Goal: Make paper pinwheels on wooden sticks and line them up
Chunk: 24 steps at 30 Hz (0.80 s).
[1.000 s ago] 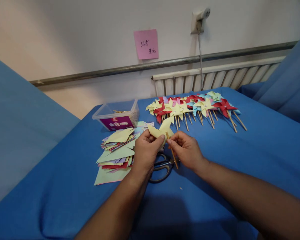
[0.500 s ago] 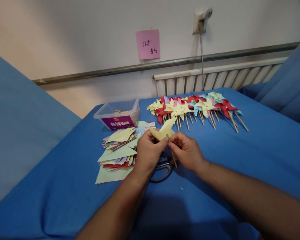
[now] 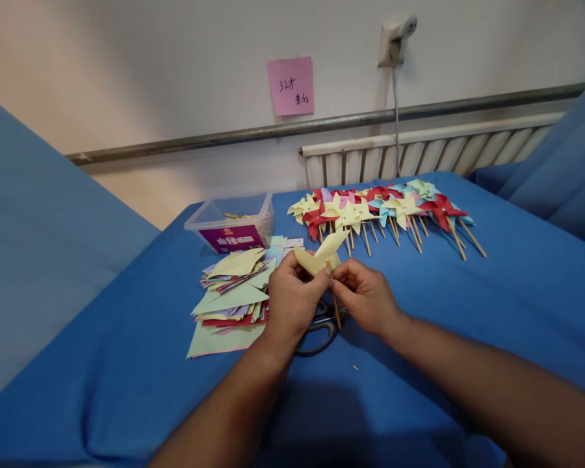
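Both hands met above the blue-covered worktop (image 3: 468, 312), working on a single pale yellow paper pinwheel (image 3: 322, 252) held up in front of the person. The left hand (image 3: 292, 300) pinched the folded paper head from the left, thumb and fingers closed on it, while the right hand (image 3: 365, 296) was closed on the thin wooden stick (image 3: 337, 313) that ran down from the head between the two hands. By the look of it, the step in hand was joining the paper head to its stick, or seating the fastening at the centre; the exact point of contact was hidden behind the fingers, so I could not tell whether a pin was already through. The next move would seem to call for a steady pinch on the folded tips so they do not spring apart, and a straight push along the stick's axis rather than a sideways one, since thin paper tears easily. Directly beneath the hands lay a pair of dark-handled scissors (image 3: 316, 335), partly covered by them. To the left sat a loose pile of cut paper squares (image 3: 229, 299) in yellow, green, red and purple, and behind it a clear plastic tub (image 3: 231, 224) with a purple label. Farther back a row of finished pinwheels (image 3: 385, 211) in yellow, red and light blue lay side by side, sticks pointing toward the person. A pink note (image 3: 290, 85) was stuck on the wall above.
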Motion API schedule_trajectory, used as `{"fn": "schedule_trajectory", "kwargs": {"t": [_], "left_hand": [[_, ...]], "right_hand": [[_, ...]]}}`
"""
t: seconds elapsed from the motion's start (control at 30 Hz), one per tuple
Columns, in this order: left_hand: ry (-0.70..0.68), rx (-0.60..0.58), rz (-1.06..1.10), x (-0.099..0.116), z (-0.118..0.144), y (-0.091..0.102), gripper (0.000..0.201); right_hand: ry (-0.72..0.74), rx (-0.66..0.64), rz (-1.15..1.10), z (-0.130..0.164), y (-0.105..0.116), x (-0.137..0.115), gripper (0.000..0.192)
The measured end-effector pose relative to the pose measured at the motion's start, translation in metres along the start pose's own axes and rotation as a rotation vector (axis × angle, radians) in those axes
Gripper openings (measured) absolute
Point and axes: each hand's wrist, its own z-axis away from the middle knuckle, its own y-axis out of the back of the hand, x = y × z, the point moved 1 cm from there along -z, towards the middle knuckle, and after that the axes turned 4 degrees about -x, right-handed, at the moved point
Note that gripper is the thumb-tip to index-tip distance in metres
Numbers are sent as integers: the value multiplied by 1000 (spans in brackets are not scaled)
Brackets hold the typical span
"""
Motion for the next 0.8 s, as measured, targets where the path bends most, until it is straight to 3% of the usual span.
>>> {"fn": "schedule_trajectory", "kwargs": {"t": [0.8], "left_hand": [[-85, 34, -184, 0, 3, 3, 27]], "right_hand": [[49, -8, 74, 0, 2, 1, 14]]}}
